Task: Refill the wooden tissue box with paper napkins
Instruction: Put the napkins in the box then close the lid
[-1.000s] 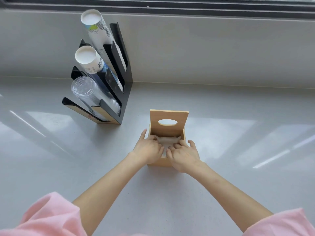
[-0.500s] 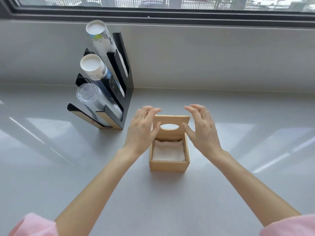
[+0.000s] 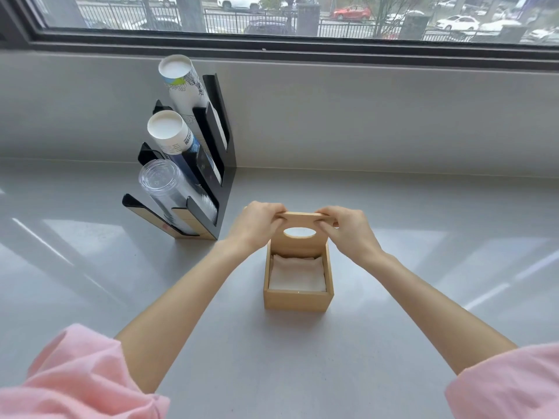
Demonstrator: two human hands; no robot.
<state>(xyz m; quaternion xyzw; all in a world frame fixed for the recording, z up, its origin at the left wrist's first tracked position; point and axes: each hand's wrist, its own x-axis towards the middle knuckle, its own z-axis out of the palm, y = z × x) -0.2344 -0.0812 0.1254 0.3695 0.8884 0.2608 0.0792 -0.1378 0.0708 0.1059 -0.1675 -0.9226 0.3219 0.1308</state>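
Your left hand (image 3: 257, 226) and right hand (image 3: 348, 229) have left the napkins (image 3: 298, 275) and now pinch the raised lid (image 3: 299, 231); wooden tissue box (image 3: 298, 300) sits filled on the worktop (image 3: 272, 358), likely closing next.

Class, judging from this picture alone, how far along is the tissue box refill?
Done: white napkins already lie inside the wooden box. In hand: the left hand and right hand pinch the top edge of the raised lid, which stands upright. Left: lowering the lid shut.
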